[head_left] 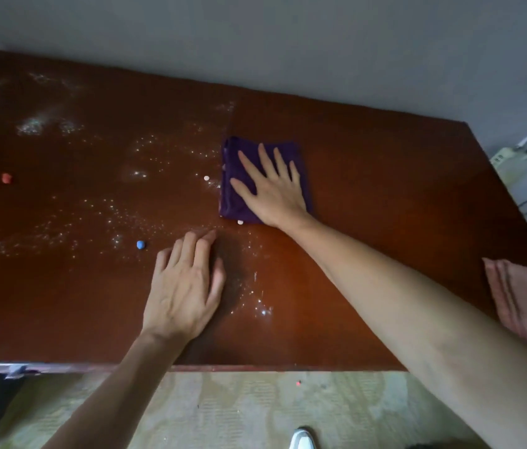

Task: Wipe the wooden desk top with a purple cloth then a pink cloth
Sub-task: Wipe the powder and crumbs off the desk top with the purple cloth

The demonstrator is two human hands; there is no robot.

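A small red lump (6, 178) sat near the left edge of the wooden desk top (369, 163), with white powder (93, 215) scattered across the left half. A blue lump (140, 245) lay just left of the left hand (184, 286), which rested flat with fingers straight near the front edge. The right hand (271, 189) pressed flat, fingers spread, on the folded purple cloth (234, 202) at mid-desk. The pink cloth (521, 296) lay at the right edge.
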